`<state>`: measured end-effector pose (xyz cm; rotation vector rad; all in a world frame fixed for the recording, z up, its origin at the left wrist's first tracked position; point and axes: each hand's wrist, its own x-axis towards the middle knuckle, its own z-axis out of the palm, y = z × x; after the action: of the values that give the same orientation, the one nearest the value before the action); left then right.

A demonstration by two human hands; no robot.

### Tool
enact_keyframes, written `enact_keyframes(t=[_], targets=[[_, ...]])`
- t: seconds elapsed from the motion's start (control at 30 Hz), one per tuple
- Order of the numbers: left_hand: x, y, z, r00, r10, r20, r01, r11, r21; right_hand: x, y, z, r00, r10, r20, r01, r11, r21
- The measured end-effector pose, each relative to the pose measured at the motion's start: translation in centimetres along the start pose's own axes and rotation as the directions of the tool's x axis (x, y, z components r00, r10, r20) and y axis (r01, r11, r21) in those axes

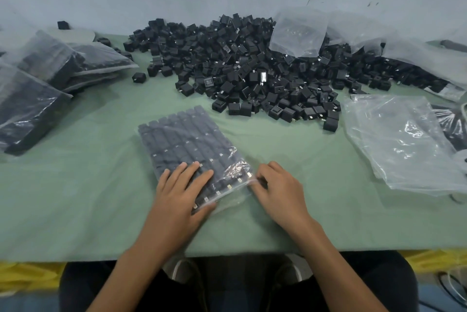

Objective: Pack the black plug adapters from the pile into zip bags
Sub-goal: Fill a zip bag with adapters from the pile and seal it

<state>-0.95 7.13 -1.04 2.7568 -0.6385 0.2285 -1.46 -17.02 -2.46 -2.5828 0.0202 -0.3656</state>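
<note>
Left hand (180,193) flattens a crinkly (clear) zip bag (184,140).

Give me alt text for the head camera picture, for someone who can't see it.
A person's left hand presses flat on a filled zip bag of black plug adapters on a green table while the right hand pinches its mouth. Behind lies a loose pile of adapters, with packed bags at left and empty bags at right.
</note>
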Motion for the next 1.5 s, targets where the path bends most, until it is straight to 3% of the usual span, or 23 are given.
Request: enact_keyframes(t=[0.17, 0.4, 0.5, 0.63, 0.8, 0.97, 1.0, 1.03, 1.1, 1.17, 1.2, 1.3, 1.4, 1.5], targets=[[-0.4, -0.8, -0.4, 0.998, -0.041, 0.054, 0.037, 0.997, 0.061, -0.1, -0.2, -0.6, 0.995, -0.084, 0.058, 0.087, 0.995, -0.042], [-1.5, 0.4, -0.3, 0.999, -0.027, -0.022, 0.027, 1.0, 0.009, 0.2, -0.6, -0.7, 0.993, -0.093, 0.068, 0.098, 0.993, -0.069], [-3.0, 0.7, -0.2, 0.99, -0.031, -0.139, 0.026, 0.999, -0.036, 0.2, -0.6, -0.9, 0.996, -0.059, 0.074, 0.063, 0.996, -0.059], [-5.4, -0.5, -1.0, 0.918, -0.152, -0.366, 0.093, 0.981, -0.173, -0.6, 0.1, -1.8, 0.998, -0.012, 0.064, 0.006, 0.995, 0.101], [-7.6, 0.5, -1.6, 0.93, -0.141, -0.338, 0.063, 0.971, -0.231, -2.7, -0.3, -2.7, 0.996, 0.029, 0.08, -0.04, 0.989, 0.139], [-11.0, 1.9, -1.0, 0.882, -0.227, -0.414, 0.078, 0.935, -0.346, -6.2, -0.4, -3.6, 0.998, 0.031, 0.063, -0.04, 0.987, 0.154], [-12.0, 2.4, -0.7, 0.866, -0.343, -0.364, 0.165, 0.882, -0.44, -6.9, -0.4, -3.7, 0.998, 0.03, 0.049, -0.037, 0.987, 0.156], [-12.8, 2.9, -0.7, 0.827, -0.503, -0.251, 0.291, 0.764, -0.575, -7.5, -0.5, -3.8, 0.999, 0.035, 0.025, -0.039, 0.986, 0.162], [-13.7, 3.5, -0.4, 0.695, -0.716, 0.056, 0.495, 0.421, -0.76, -8.6, -0.7, -4.2, 0.996, 0.079, -0.037, -0.07, 0.979, 0.193], [-13.7, 3.2, 0.0, 0.613, -0.743, 0.268, 0.549, 0.158, -0.821, -9.5, -1.3, -4.3, 0.985, 0.143, -0.097, -0.114, 0.959, 0.261], [-13.4, 3.1, 0.0, 0.602, -0.731, 0.323, 0.543, 0.077, -0.836, -9.9, -1.8, -4.3, 0.98, 0.164, -0.114, -0.122, 0.944, 0.306], [-12.1, 2.9, -0.1, 0.606, -0.699, 0.38, 0.493, -0.045, -0.869, -11.2, -4.1, -3.3, 0.981, 0.194, -0.028, -0.163, 0.886, 0.433], [-11.4, 2.7, -0.2, 0.625, -0.69, 0.365, 0.472, -0.039, -0.881, -12.7, -6.3, -1.3, 0.963, 0.195, 0.188, -0.265, 0.819, 0.509], [-11.3, 2.5, 0.0, 0.626, -0.689, 0.365, 0.469, -0.041, -0.882, -13.3, -8.9, 0.8, 0.848, 0.228, 0.479, -0.5, 0.642, 0.581]])
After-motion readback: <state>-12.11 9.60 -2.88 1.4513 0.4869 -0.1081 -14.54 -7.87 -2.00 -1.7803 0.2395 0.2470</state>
